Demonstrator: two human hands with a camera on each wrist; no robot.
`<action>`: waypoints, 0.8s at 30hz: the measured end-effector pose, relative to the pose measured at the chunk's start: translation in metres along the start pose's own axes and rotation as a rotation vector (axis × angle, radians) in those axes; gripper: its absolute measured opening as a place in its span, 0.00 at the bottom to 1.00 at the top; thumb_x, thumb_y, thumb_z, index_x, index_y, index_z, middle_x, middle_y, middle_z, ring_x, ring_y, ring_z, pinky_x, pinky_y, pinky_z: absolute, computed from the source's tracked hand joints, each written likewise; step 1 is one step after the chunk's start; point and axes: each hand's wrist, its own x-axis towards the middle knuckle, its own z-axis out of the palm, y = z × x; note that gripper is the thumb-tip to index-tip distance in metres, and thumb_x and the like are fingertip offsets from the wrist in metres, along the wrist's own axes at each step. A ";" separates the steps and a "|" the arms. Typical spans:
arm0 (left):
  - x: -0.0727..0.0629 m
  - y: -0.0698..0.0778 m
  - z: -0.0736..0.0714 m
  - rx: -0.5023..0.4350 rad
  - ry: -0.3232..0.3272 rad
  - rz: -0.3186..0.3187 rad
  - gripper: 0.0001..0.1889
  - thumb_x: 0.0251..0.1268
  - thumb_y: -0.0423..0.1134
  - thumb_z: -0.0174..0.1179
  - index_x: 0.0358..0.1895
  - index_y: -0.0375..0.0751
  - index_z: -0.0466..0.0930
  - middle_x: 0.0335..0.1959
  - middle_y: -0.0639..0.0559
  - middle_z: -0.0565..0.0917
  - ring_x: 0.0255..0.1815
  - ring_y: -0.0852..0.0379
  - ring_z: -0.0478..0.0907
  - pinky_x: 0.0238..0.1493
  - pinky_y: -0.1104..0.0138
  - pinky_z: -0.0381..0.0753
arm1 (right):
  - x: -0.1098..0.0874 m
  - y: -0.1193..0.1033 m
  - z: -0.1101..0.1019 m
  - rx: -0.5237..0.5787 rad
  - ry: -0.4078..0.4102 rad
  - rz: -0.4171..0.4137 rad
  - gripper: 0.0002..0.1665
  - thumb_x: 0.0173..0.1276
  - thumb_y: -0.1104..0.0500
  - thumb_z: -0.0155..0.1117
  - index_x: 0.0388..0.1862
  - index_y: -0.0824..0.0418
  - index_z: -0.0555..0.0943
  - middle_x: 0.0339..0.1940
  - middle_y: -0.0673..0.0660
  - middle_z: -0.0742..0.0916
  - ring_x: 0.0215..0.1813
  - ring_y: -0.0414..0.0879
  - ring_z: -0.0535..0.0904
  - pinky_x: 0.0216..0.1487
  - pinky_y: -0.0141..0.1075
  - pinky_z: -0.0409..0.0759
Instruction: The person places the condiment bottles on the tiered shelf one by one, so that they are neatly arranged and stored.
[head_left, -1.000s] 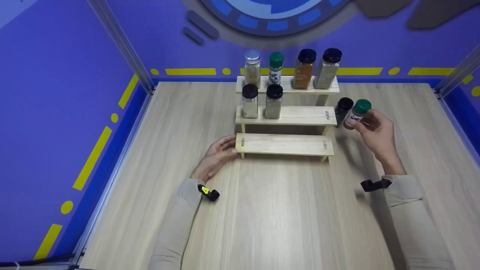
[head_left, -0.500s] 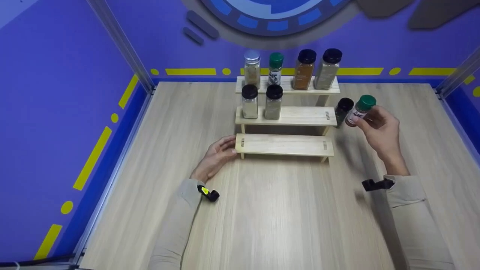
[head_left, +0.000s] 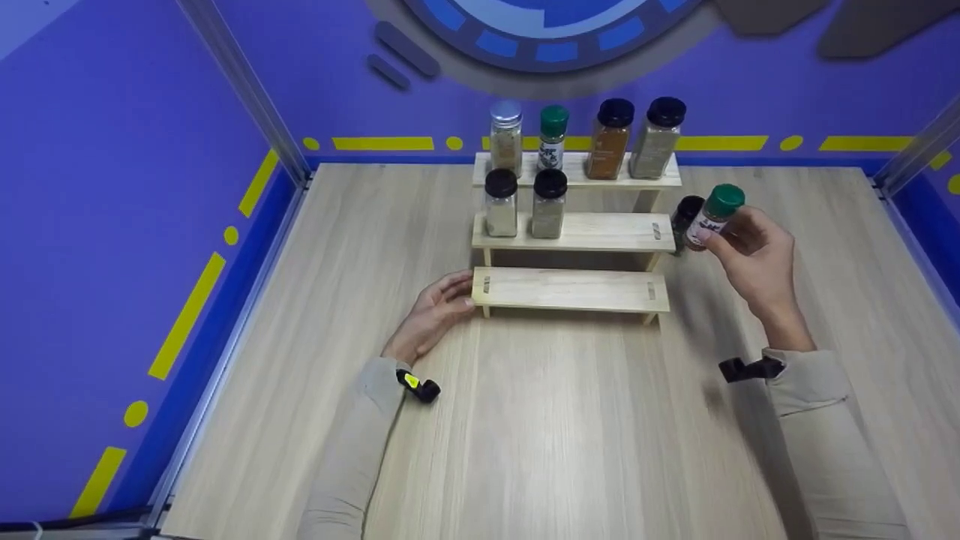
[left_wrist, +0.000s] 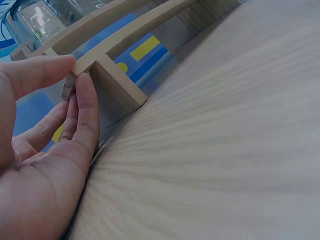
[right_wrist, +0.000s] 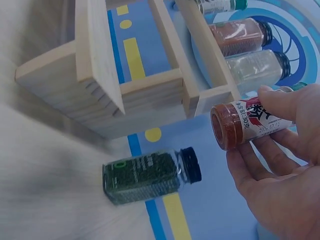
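Observation:
My right hand (head_left: 761,262) holds a small spice jar (right_wrist: 250,121) with a green cap, pinched between thumb and fingers. Reddish-brown powder shows at its base in the right wrist view, and it hangs tilted beside the rack's right end. Behind it, a black-capped jar of dark green herbs (right_wrist: 145,175) stands on the table. At the other end, my left hand (head_left: 435,315) pinches the left corner of the lowest step of a three-step wooden spice rack (head_left: 570,289). The left wrist view shows the thumb (left_wrist: 47,72) above that board and fingertips beneath it.
Two black-capped jars (head_left: 501,206) occupy the left half of the middle step. Several jars line the top step, among them a silver-capped one (head_left: 506,142) and an orange-brown one (head_left: 609,142). Blue-purple panels (head_left: 360,112) enclose the wooden table (head_left: 555,420) behind and at the sides.
The green-capped jar has risen slightly in my right hand, drifting right and then back left. My left hand stays at the rack's corner.

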 end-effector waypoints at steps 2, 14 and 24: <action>0.001 -0.001 0.000 -0.001 0.004 -0.004 0.35 0.71 0.23 0.60 0.80 0.27 0.61 0.74 0.36 0.72 0.68 0.51 0.76 0.69 0.62 0.82 | 0.000 -0.002 0.002 0.013 -0.006 -0.005 0.22 0.67 0.70 0.75 0.60 0.68 0.85 0.49 0.47 0.89 0.53 0.41 0.87 0.57 0.24 0.84; 0.000 0.001 0.001 0.001 0.001 0.001 0.35 0.71 0.22 0.60 0.80 0.27 0.61 0.72 0.38 0.74 0.69 0.52 0.76 0.71 0.59 0.82 | 0.002 -0.014 0.011 0.102 -0.026 -0.004 0.22 0.67 0.72 0.75 0.59 0.69 0.86 0.49 0.50 0.90 0.53 0.43 0.87 0.57 0.26 0.84; 0.001 0.000 0.001 -0.003 0.012 -0.002 0.35 0.70 0.21 0.59 0.79 0.25 0.61 0.72 0.38 0.74 0.67 0.53 0.76 0.67 0.63 0.83 | 0.004 -0.019 0.018 0.069 -0.048 -0.016 0.22 0.68 0.69 0.75 0.61 0.66 0.86 0.51 0.49 0.90 0.53 0.43 0.87 0.58 0.25 0.84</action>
